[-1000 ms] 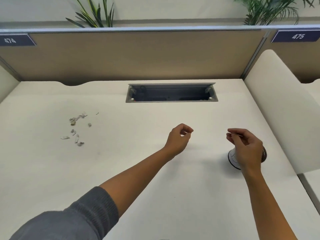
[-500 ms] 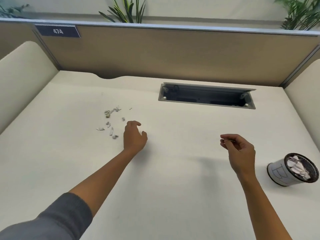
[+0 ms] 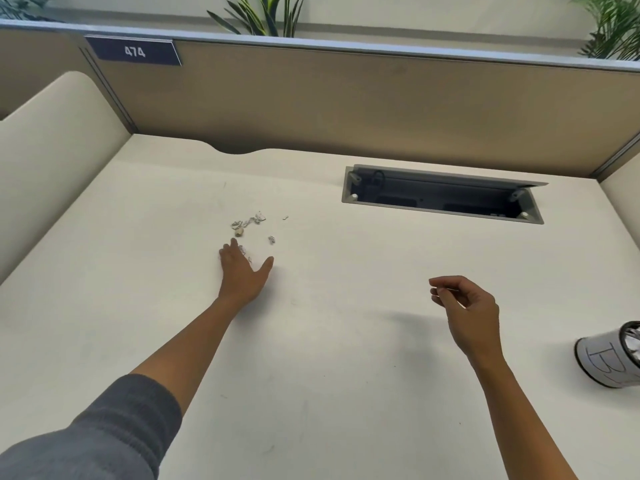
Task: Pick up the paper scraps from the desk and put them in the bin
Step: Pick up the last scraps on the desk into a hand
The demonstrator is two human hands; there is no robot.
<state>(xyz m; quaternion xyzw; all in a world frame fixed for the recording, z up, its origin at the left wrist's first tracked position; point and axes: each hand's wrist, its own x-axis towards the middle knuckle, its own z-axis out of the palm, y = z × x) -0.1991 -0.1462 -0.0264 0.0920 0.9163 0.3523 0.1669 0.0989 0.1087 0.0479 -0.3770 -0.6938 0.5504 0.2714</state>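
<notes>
Several small paper scraps (image 3: 254,223) lie scattered on the cream desk (image 3: 329,375), left of centre. My left hand (image 3: 242,271) lies flat among the nearest scraps, fingers spread and thumb out to the right; some scraps are hidden under its fingers. My right hand (image 3: 467,306) hovers above the desk to the right, fingers loosely curled; I cannot make out anything held in it. The small white bin (image 3: 609,358) with a dark rim and crumpled paper inside stands at the right edge, partly cut off.
A rectangular cable well (image 3: 443,199) is sunk into the desk at the back right. A tan partition (image 3: 346,105) with a "474" label runs along the back. Cream side panels (image 3: 52,150) close off the left and right.
My left hand has travelled left across the desk and come down on the scraps, opening flat. The view has turned left, so the bin now sits at the right edge. My right hand stays loosely curled.
</notes>
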